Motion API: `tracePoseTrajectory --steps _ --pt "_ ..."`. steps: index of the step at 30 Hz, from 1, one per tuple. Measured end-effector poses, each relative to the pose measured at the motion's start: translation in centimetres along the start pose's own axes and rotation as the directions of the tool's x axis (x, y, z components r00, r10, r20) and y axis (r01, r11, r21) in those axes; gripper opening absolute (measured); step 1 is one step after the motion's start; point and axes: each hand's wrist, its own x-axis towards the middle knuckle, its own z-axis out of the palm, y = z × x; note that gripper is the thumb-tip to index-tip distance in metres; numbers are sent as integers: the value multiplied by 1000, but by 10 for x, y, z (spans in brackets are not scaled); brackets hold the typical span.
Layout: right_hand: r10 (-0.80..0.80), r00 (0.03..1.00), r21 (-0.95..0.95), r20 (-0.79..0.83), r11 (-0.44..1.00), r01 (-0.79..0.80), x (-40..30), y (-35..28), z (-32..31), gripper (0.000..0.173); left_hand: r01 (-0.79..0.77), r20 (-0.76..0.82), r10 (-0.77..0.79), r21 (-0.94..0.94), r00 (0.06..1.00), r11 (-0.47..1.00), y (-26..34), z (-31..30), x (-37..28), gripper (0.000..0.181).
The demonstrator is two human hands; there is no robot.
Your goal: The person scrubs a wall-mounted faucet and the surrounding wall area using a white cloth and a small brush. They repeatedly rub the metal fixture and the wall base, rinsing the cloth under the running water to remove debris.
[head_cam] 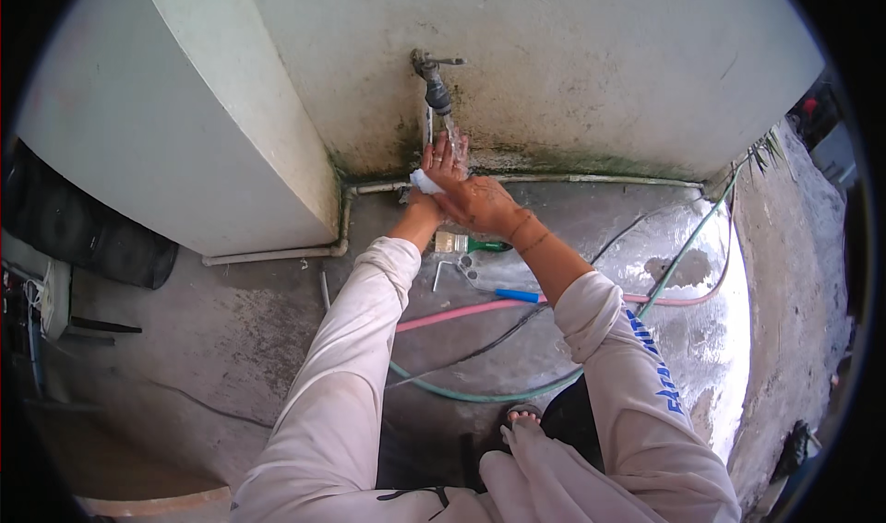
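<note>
Water runs from a wall tap point(436, 94) with a lever handle onto my hands. My left hand point(443, 167) is stretched out under the stream with its fingers extended, one wearing a ring. Across it lies my right hand point(481, 205), touching it, its fingertips mostly hidden. A small white lump point(425, 182) sits at the left side of the hands; whether it is lather, soap or cloth I cannot tell. On the wet floor below the hands lies a paintbrush point(452, 242) with a green handle. Near the brush is an L-shaped hex key point(446, 268).
A pale pipe point(602, 178) follows the foot of the stained wall point(588, 73). Pink point(457, 313) and green hoses point(484, 394) cross the floor, with a blue tube point(516, 295) by my right forearm. A wall corner point(242, 142) juts out at left, near a black container point(90, 225).
</note>
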Motion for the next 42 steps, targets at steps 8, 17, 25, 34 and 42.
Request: tracePoseTrajectory --steps 8,17,25,34,42 --pt "380 900 -187 -212 889 -419 -1 33 5 41 -119 127 135 -125 983 985 26 -36 -5 71" --pt "819 550 736 -160 471 -487 -2 111 34 42 23 -88 -32 -105 996 994 23 -47 -10 66" --pt "739 670 877 77 269 -398 10 52 9 45 159 58 -152 -151 987 976 23 -65 -1 67" --pt "590 743 852 316 168 -497 17 22 -12 34 385 60 -383 -245 922 890 11 -71 2 77" --pt "725 684 913 77 225 -341 34 7 -3 43 400 117 -385 -377 915 836 12 -89 10 58"
